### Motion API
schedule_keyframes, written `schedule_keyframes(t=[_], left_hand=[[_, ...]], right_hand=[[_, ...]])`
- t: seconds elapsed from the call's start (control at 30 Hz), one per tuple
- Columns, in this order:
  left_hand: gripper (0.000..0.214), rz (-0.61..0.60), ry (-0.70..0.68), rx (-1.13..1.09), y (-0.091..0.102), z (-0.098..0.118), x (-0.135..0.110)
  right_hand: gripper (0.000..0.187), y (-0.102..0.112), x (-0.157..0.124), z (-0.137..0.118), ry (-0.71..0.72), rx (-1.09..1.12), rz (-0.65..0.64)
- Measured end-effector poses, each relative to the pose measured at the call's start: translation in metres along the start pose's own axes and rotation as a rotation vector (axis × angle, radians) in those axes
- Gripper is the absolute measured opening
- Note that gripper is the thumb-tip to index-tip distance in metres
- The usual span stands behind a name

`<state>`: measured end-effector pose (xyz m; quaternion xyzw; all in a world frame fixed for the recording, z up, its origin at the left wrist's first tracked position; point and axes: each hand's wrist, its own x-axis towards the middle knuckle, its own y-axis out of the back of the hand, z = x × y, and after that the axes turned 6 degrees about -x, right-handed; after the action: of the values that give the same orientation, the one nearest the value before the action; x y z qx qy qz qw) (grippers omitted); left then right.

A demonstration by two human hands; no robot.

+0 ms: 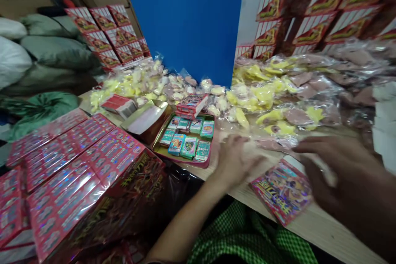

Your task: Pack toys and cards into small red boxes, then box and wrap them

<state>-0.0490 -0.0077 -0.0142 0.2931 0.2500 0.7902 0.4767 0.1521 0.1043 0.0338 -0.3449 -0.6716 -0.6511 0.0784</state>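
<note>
My left hand is over the table just right of a tin, its fingers spread and somewhat blurred, with nothing visible in them. Several small stacks of cards lie in rows inside the tin. A flat, shiny red box with a colourful cartoon print rests on the wood between my hands. My right hand, smeared by motion, hovers at the right side of this box with thumb and fingers apart. Something whitish behind the box, close to my right fingers, is too blurred to name.
Bagged yellow and pink plush pieces cover the table's back. A red box sits on the tin's far edge, beside an open gold lid or carton. Shrink-wrapped red boxes fill the left; a blue panel stands behind.
</note>
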Motion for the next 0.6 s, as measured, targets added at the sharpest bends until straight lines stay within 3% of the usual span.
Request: schedule_keyframes(t=[0.07, 0.13, 0.2, 0.3, 0.4, 0.6], left_hand=[[0.027, -0.002, 0.230, 0.361, 0.047, -0.032, 0.002], [0.032, 0.014, 0.376, 0.493, 0.085, -0.062, 0.000], [0.036, -0.015, 0.481, 0.572, 0.109, -0.087, -0.005], [0.027, -0.108, 0.565, 0.639, 0.118, -0.110, -0.012], [0.015, -0.195, 0.588, 0.677, 0.113, -0.117, -0.016], [0.031, -0.222, 0.595, 0.752, 0.107, -0.108, -0.016]], right_hand=[[0.024, -0.045, 0.017, -0.028, 0.084, 0.033, -0.057], [0.029, -0.088, 0.026, -0.046, 0.092, -0.027, -0.295], [0.043, -0.121, 0.028, -0.055, 0.100, -0.110, -0.546], [0.055, -0.143, 0.025, -0.061, 0.141, -0.197, -0.760], [0.049, -0.143, 0.024, -0.065, 0.197, -0.239, -0.776], [0.052, -0.136, 0.031, -0.061, 0.210, -0.161, -0.829]])
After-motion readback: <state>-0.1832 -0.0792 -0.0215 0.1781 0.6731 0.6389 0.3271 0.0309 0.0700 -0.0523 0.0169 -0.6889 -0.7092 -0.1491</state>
